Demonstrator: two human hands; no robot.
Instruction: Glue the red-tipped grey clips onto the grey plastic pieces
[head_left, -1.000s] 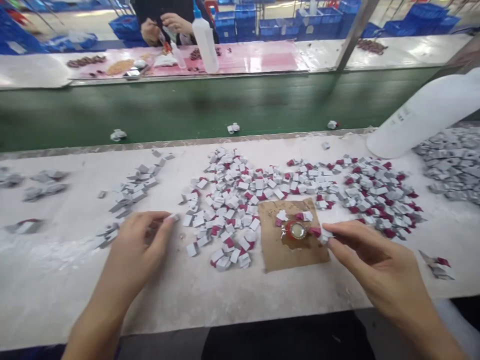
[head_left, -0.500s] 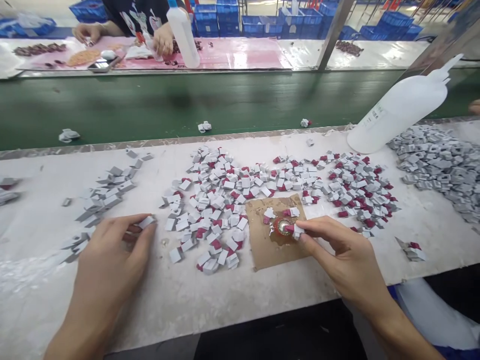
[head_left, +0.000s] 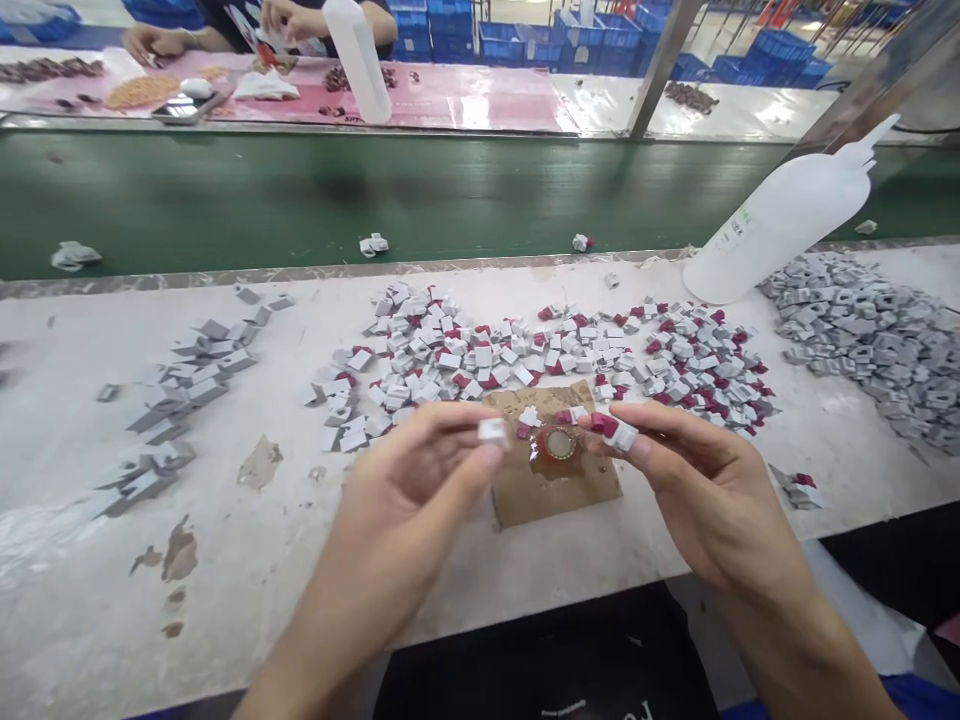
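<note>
Between thumb and fingers, my left hand (head_left: 405, 510) pinches a small grey-white plastic piece (head_left: 492, 431). My right hand (head_left: 697, 490) grips a grey-and-maroon plastic piece (head_left: 615, 431), its maroon end pointing left. Both pieces are held apart from each other, above a square of brown cardboard (head_left: 555, 505). On the cardboard sits a small round dish (head_left: 559, 444) with a reddish rim, wet around it. Two more grey-and-maroon pieces lie by the dish. Behind my hands spreads a heap of grey-and-maroon pieces (head_left: 480, 355).
Plain grey pieces (head_left: 202, 375) lie in a line at left; a bigger grey pile (head_left: 877, 340) is at right. A white squeeze bottle (head_left: 780, 225) stands by the green belt (head_left: 300, 200), which carries several pieces. Across it a person works beside another bottle (head_left: 360, 65).
My left hand has come right, bringing its grey-white piece to the cardboard. My right hand has lifted the grey-and-maroon piece off the dish. The person opposite has raised one hand.
</note>
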